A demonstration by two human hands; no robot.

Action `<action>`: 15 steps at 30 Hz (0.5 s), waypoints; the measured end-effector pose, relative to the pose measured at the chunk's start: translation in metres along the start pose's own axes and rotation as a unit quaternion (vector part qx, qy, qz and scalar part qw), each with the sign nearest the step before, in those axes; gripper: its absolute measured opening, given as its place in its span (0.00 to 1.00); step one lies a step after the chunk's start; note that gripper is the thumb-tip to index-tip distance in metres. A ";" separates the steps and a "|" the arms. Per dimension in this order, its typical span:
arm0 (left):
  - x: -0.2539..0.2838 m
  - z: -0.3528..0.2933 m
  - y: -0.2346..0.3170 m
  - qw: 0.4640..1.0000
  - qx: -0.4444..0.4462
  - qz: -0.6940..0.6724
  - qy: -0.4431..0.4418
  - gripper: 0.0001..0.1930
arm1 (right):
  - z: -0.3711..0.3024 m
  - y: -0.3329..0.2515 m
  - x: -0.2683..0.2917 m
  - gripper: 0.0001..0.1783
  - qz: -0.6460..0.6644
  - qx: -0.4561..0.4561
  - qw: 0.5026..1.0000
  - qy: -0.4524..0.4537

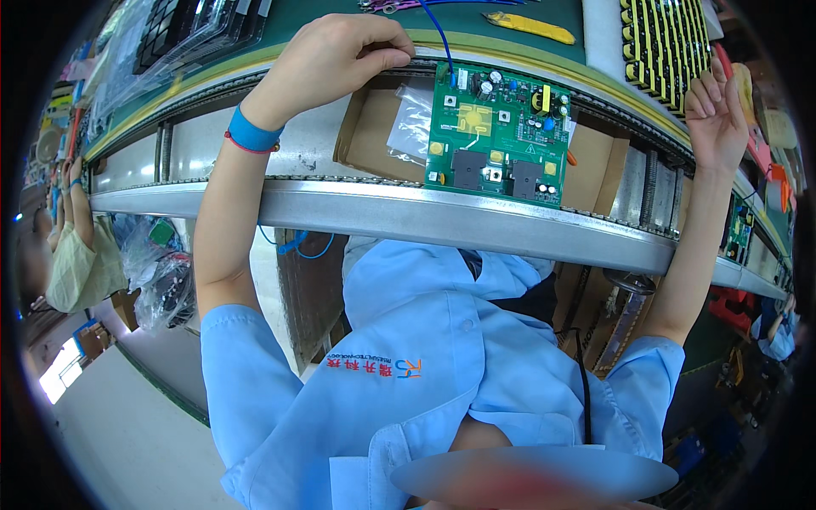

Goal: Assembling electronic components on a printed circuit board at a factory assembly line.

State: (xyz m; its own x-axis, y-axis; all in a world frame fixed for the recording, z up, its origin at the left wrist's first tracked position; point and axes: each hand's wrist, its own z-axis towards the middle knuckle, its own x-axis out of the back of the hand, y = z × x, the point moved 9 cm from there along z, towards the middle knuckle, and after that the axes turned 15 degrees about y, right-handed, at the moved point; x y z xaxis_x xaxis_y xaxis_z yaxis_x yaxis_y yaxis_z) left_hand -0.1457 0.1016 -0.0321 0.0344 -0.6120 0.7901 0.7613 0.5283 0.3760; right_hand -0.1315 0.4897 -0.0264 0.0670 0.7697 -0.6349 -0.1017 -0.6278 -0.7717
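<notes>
A green circuit board (497, 140) lies across the two rails of a conveyor in front of me, with black relays, capacitors and a yellow transformer on it. A blue wire (439, 32) runs from its upper left corner to the far bench. My left hand (344, 55), a blue band on its wrist, is closed at the far rail just left of the board; whatever its fingertips hold, if anything, is hidden. Far right, my right hand (716, 123) is raised with fingers loosely apart and nothing visible in them, beside a block of black and yellow parts (663, 51).
A yellow-handled cutter (531, 28) lies on the green bench beyond the rail. Under the board sits a cardboard box (365, 127) with a clear plastic bag (411, 123). The near metal rail (382, 208) crosses before my body. Another board (738, 229) is at right.
</notes>
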 end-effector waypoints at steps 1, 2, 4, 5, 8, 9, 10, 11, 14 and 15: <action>0.000 0.000 0.000 1.000 0.000 0.000 -0.001 0.08 | 0.000 0.000 0.000 0.21 0.000 0.000 1.000 0.000; 0.000 0.000 0.000 1.000 0.000 -0.001 -0.001 0.08 | -0.001 0.000 0.000 0.21 -0.001 0.001 1.000 0.001; -0.001 0.000 -0.001 1.000 0.007 -0.002 -0.003 0.08 | -0.001 -0.001 0.001 0.21 -0.002 0.003 1.000 0.003; -0.001 0.001 0.000 1.000 0.006 -0.002 -0.003 0.08 | -0.001 -0.001 0.001 0.20 -0.002 0.002 1.000 0.002; 0.000 -0.001 0.000 1.000 0.008 -0.002 -0.005 0.08 | -0.001 0.001 0.001 0.20 0.001 -0.001 1.000 -0.001; -0.001 -0.001 -0.001 1.000 0.011 0.000 -0.007 0.08 | -0.001 0.001 0.000 0.20 0.000 -0.001 1.000 -0.002; -0.001 -0.001 -0.001 1.000 0.014 0.002 -0.009 0.08 | -0.001 0.001 0.000 0.20 0.000 -0.001 1.000 -0.002; 0.001 -0.002 -0.001 1.000 0.014 0.003 -0.009 0.08 | -0.001 0.002 0.000 0.20 0.002 -0.003 1.000 -0.003; -0.003 -0.001 0.000 1.000 0.000 0.008 -0.030 0.09 | -0.001 0.000 0.001 0.20 0.008 -0.007 1.000 -0.007; -0.002 -0.001 0.000 1.000 -0.003 0.008 -0.030 0.09 | -0.001 0.001 0.000 0.20 0.017 -0.014 1.000 -0.014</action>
State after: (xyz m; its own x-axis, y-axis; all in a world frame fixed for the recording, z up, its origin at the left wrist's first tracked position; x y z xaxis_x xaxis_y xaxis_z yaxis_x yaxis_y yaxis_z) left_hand -0.1449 0.1025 -0.0342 0.0085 -0.5667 0.8239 0.7648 0.5345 0.3597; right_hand -0.1304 0.4894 -0.0274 0.0371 0.7511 -0.6591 -0.0761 -0.6555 -0.7513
